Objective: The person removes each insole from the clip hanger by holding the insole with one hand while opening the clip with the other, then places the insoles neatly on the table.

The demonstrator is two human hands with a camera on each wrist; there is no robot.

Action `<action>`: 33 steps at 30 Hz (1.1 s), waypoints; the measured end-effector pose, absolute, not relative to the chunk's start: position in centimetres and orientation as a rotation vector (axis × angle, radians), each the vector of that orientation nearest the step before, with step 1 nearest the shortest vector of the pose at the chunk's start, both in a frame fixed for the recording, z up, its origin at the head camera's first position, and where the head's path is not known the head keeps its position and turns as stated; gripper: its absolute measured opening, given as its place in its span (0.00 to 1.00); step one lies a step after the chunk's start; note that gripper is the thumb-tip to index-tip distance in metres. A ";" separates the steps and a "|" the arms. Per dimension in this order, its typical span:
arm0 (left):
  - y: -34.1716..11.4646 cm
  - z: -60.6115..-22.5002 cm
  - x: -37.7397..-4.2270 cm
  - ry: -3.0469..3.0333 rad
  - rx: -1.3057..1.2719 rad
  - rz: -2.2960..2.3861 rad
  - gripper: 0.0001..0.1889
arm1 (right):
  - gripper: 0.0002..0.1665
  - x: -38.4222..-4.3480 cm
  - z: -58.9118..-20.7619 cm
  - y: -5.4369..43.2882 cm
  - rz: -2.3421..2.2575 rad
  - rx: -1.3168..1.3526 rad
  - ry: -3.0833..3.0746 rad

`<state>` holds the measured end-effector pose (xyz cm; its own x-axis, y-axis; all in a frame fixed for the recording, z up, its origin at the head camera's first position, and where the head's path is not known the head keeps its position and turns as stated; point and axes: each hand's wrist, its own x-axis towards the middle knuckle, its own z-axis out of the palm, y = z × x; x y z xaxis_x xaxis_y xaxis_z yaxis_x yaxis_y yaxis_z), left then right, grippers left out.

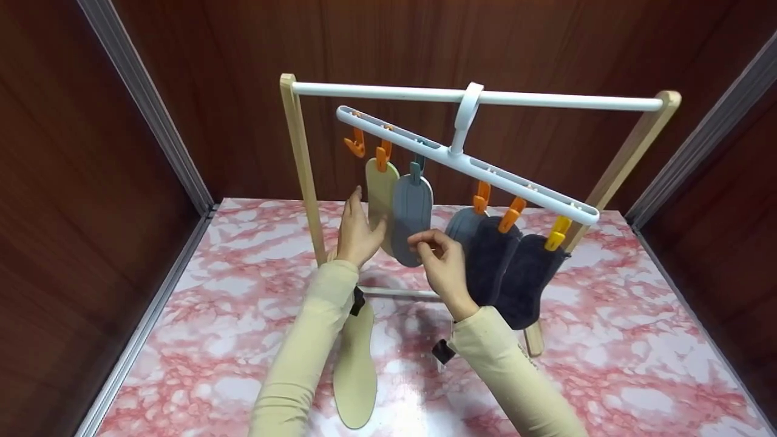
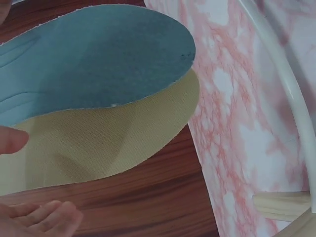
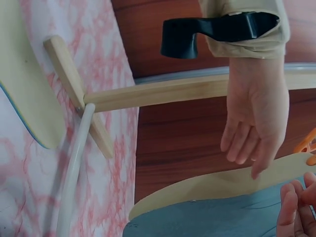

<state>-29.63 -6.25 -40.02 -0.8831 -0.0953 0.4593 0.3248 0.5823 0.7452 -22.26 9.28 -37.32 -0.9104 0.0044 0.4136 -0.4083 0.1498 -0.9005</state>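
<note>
A beige insole and a grey-blue insole hang side by side from clips on a white clip hanger. My left hand is beside the beige insole, fingers extended and thumb by its edge; in the left wrist view fingers and thumb stand apart. Close in front of the grey-blue insole is my right hand, its fingers loosely bent. Nothing shows in its grasp. In the right wrist view the left hand hangs over the beige insole, above the grey-blue insole.
Another grey-blue insole and dark fabric pieces hang on the hanger's right half. An orange clip hangs bare at its left end. The hanger hooks on a rack's white bar. A beige insole lies on the marbled table.
</note>
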 end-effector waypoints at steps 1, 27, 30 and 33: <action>-6.3 -40.0 -29.7 -2.338 -0.199 -1.251 0.37 | 0.10 -22.3 -37.3 9.3 1.821 0.390 -2.113; -6.3 -40.5 -29.6 -2.224 -0.286 -1.300 0.30 | 0.10 -22.3 -37.5 9.3 1.828 0.395 -2.100; -6.3 -40.5 -29.5 -2.187 -0.275 -1.308 0.26 | 0.10 -22.2 -37.5 9.3 1.830 0.379 -2.106; -6.4 -40.7 -29.5 -2.165 -0.284 -1.285 0.22 | 0.10 -22.2 -37.5 9.3 1.828 0.368 -2.113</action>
<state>-29.46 -6.40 -40.70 -0.7979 -0.1156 0.5916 0.4640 0.5087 0.7252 -22.19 9.28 -37.46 -0.9150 0.0152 0.4031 -0.3967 0.1473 -0.9060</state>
